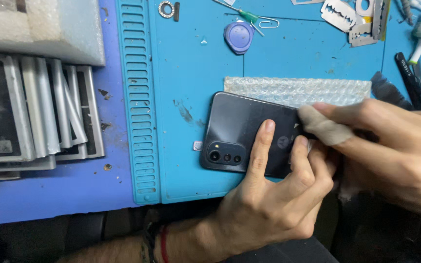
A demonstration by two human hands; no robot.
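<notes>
The left hand (pixel 274 195) presses down on a dark phone (pixel 244 134) lying back-up, forefinger stretched flat across it and the other fingers curled at its near edge. The right hand (pixel 391 146), one fingertip wrapped in what looks like tape, pinches at the phone's right end; what it grips is hidden. The phone rests on a blue mat (pixel 191 78) on the surface. Just behind the phone lies bubble wrap (pixel 298 90); further behind, a purple pick (pixel 239 36) and razor blades (pixel 339 14). Left of the phone, beyond the mat, metal frames (pixel 49 112) are stacked.
</notes>
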